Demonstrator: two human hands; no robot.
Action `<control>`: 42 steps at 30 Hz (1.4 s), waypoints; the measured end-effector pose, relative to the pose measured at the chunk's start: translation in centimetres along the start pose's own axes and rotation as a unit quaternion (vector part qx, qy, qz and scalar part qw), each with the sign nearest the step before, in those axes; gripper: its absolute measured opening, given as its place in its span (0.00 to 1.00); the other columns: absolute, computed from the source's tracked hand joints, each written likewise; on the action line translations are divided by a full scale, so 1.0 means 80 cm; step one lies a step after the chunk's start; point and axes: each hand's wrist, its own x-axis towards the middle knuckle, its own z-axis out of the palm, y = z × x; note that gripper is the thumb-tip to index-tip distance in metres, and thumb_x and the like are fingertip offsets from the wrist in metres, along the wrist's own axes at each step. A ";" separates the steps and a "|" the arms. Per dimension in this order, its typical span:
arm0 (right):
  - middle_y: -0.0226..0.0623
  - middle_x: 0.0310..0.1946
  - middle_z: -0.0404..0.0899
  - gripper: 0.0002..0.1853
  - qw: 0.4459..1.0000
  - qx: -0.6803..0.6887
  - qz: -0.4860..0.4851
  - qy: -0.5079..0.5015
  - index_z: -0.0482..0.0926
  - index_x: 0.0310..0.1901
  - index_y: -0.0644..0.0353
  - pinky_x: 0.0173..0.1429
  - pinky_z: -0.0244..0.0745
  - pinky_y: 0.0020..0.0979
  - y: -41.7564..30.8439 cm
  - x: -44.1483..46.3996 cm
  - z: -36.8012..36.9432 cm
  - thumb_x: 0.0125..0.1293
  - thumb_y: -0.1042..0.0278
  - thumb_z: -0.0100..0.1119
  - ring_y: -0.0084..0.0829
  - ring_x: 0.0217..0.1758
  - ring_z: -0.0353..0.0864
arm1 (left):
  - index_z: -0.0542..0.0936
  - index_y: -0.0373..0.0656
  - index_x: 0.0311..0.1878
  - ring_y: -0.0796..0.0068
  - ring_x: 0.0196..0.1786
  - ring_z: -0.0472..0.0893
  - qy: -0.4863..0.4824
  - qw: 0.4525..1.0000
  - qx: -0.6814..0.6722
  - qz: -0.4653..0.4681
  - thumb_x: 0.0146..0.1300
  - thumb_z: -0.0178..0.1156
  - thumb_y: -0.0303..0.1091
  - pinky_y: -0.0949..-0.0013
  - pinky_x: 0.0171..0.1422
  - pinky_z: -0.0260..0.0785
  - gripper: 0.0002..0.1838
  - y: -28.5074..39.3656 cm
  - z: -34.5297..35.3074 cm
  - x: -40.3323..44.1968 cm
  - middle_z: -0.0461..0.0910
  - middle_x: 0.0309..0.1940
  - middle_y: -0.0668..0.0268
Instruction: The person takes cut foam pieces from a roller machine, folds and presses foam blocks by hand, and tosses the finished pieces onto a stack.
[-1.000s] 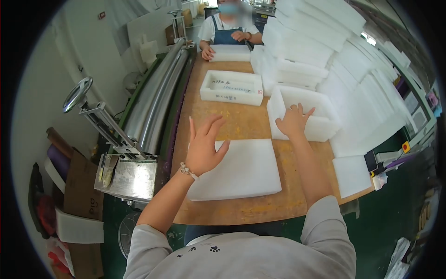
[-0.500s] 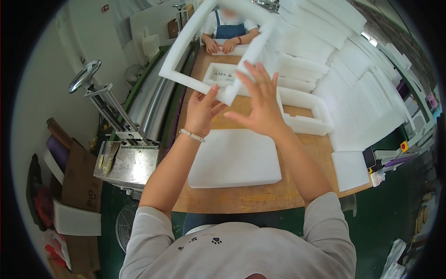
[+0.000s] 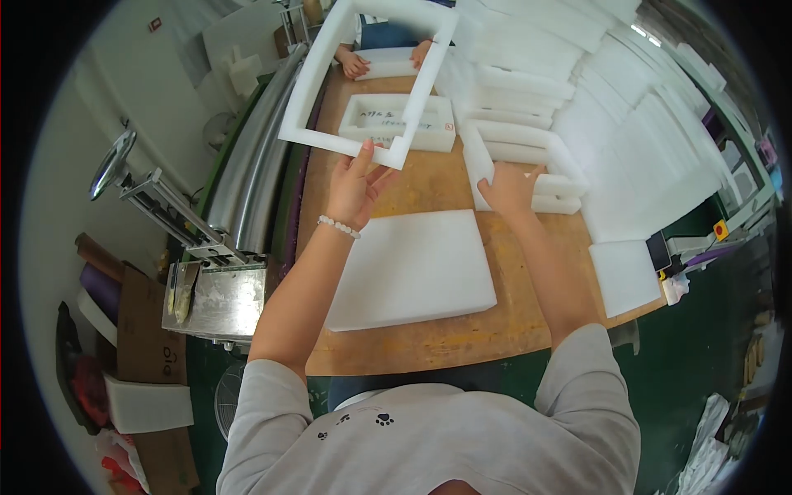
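My left hand (image 3: 353, 188), wearing a beaded bracelet, grips a white foam frame (image 3: 301, 103) by its lower edge and holds it tilted above the table. Over the near wall of a second white foam frame (image 3: 565, 148) on the right is my right hand (image 3: 510, 190), with its thumb on the outside and its fingers partly hidden. White foam strips show inside that second frame. In front of me a thick white foam slab (image 3: 412, 272) lies flat. A foam box with handwriting (image 3: 437, 136) stands behind the raised frame.
Stacked white foam sheets (image 3: 635, 140) line the right side of the wooden table (image 3: 412, 351). Left of it is a roller machine (image 3: 256, 157) with a handwheel (image 3: 113, 165). Across the table, a co-worker's hands (image 3: 355, 64) rest by a foam block (image 3: 386, 63).
My right hand has moved right and down from beside the raised frame to the foam frame on the table. My left hand still holds the raised frame. The co-worker's hands have spread apart.
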 end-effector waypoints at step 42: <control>0.38 0.45 0.79 0.11 0.627 0.687 -0.279 0.238 0.77 0.47 0.60 0.54 0.70 0.28 -0.035 -0.082 -0.229 0.69 0.63 0.57 0.28 0.43 0.74 | 0.65 0.30 0.66 0.64 0.55 0.75 0.171 0.942 0.132 0.257 0.72 0.53 0.40 0.64 0.64 0.65 0.27 0.019 0.007 0.066 0.74 0.56 0.49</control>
